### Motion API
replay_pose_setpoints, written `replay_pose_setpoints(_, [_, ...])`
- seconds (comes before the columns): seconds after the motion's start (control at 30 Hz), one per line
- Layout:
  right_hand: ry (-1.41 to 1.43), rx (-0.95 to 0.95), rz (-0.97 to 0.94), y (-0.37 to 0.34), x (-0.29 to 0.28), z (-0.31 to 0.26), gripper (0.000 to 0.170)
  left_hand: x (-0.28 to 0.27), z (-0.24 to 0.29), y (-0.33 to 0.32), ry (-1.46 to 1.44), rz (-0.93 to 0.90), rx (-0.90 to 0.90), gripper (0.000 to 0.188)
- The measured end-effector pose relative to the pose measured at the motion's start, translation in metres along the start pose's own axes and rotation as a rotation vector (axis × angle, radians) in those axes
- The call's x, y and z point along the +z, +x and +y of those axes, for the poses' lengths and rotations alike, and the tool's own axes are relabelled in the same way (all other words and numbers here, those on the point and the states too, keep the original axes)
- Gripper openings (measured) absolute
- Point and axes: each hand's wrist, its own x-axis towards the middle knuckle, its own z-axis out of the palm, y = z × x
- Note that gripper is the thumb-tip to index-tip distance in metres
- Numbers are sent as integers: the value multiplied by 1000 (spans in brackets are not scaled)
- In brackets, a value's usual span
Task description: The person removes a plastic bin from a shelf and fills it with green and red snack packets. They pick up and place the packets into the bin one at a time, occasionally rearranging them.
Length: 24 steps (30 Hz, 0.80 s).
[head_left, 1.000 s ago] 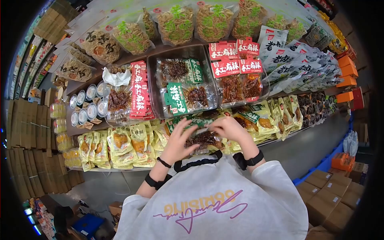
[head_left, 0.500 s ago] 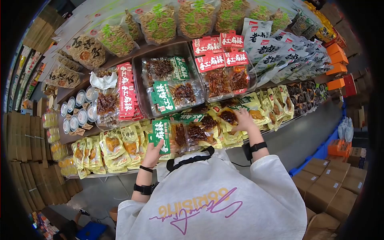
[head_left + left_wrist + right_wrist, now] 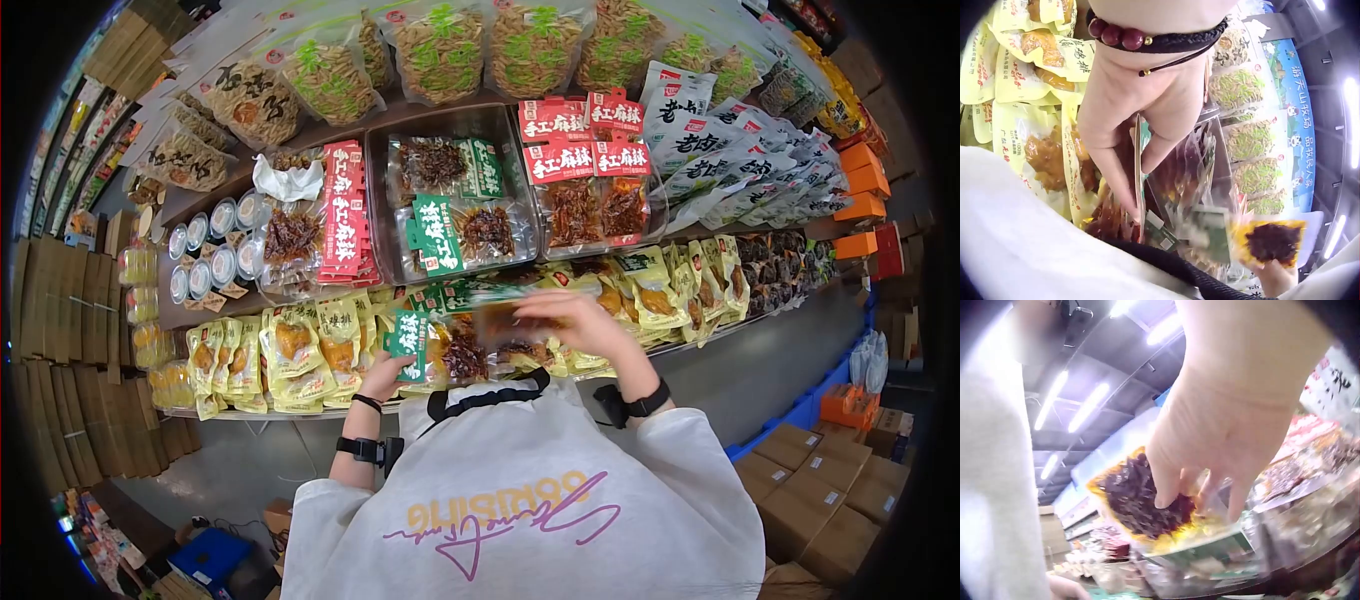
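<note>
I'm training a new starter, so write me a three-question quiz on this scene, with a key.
1. True or false: the left grip holds a red-labelled packet.
2. In the head view, what colour are the labels in the middle tray? A red, B green, C yellow.
3. In the right wrist view, what does the right grip hold?

Key: 1 false, it's a green-labelled packet; 2 B; 3 a packet of dark food.

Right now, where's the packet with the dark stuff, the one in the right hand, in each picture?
Head: the packet is a blur near the middle, just left of the right hand.
Left wrist: the packet is at lower right.
Right wrist: the packet is left of centre, beside the thumb.
Shared landmark: the right hand, holding it in every view.
</note>
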Motion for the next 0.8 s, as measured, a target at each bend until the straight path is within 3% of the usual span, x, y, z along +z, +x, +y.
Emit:
replay_pose_setpoints(0.03, [33, -49, -142, 11, 0, -17, 49, -2, -5, 4, 58, 2, 3, 22])
replay_pose_setpoints(0.1, [238, -175, -278, 30, 34, -4, 44, -13, -12, 16, 64, 11, -28, 24])
replay_pose_setpoints(0.17, [323, -106, -445, 40, 76, 26, 42, -25, -26, 34, -83, 82, -79, 33])
replay_pose_setpoints(0.2, [388, -55, -548, 45, 93, 42, 44, -11, -20, 27, -227, 65, 24, 40])
replay_pose_setpoints(0.3, [422, 16, -579, 58, 115, 69, 41, -7, -8, 19, -311, 22, -62, 44])
replay_pose_setpoints(0.33, [423, 10, -583, 61, 119, 75, 41, -6, -11, 20, -118, 58, -8, 40])
replay_pose_setpoints(0.37, [406, 8, -516, 63, 121, 76, 39, -6, -13, 20, 76, 93, 42, 37])
replay_pose_setpoints(0.4, [389, 10, -448, 64, 121, 77, 38, -8, -13, 20, 76, 93, 41, 37])
replay_pose_setpoints(0.47, [331, 81, -336, 58, 120, 77, 36, -14, -13, 21, 456, 13, 78, 25])
replay_pose_setpoints(0.53, [210, 209, -116, 52, 116, 75, 35, -20, -13, 21, 413, 12, 53, 24])
replay_pose_setpoints(0.57, [-39, 143, 82, 47, 108, 66, 31, -25, -15, 20, 368, 15, 31, 24])
replay_pose_setpoints(0.6, [-205, 82, 146, 44, 95, 63, 36, -31, -18, 19, 321, 19, 8, 23])
replay_pose_setpoints(0.67, [-392, 157, 203, 34, 89, 70, 46, -39, -26, 19, 270, -5, 11, 23])
replay_pose_setpoints(0.7, [-567, 221, 137, 25, 98, 91, 55, -38, -27, 15, 226, 26, 3, 23])
replay_pose_setpoints(0.73, [-692, 307, 62, 17, 104, 107, 46, -37, -28, 13, 183, 56, -5, 23])
replay_pose_setpoints(0.8, [-633, 424, -102, 15, 103, 134, 35, -28, -35, 11, 104, 95, 16, 24])
